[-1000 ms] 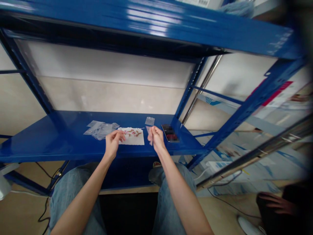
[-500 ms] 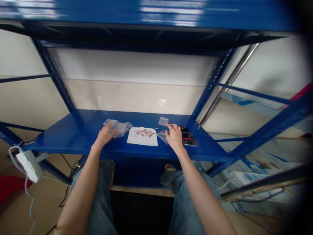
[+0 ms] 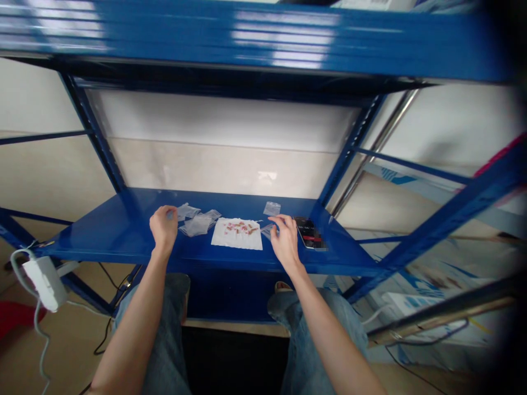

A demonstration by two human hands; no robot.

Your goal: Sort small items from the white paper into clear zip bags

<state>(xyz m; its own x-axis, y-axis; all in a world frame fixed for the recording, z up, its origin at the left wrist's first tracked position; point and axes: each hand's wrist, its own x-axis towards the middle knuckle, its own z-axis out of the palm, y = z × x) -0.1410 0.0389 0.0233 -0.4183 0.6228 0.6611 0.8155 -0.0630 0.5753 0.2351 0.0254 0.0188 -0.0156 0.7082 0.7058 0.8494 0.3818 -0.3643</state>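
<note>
My left hand (image 3: 163,229) is beside the left end of a loose pile of clear plastic zip bags (image 3: 197,224), its fingers curled together. Whatever is between those fingertips, if anything, cannot be made out. A white paper sheet (image 3: 236,242) lies mid-shelf with several small pink and brown pieces (image 3: 240,226) on it. Over a clear bag (image 3: 267,231) at the sheet's right edge, my right hand (image 3: 285,238) has thumb and forefinger apart and partly hides the bag. Another small zip bag (image 3: 272,208) lies just behind that hand.
A dark phone (image 3: 307,233) with a lit screen lies right of my right hand. The blue shelf (image 3: 135,241) has upright posts at both sides and another shelf (image 3: 263,41) overhead. A white power strip (image 3: 46,282) with cables hangs at the left end.
My left hand has drawn left off the bag pile, and its fingers have curled in. The bags lie more spread out. My right hand has shifted slightly, and the view has tilted up.
</note>
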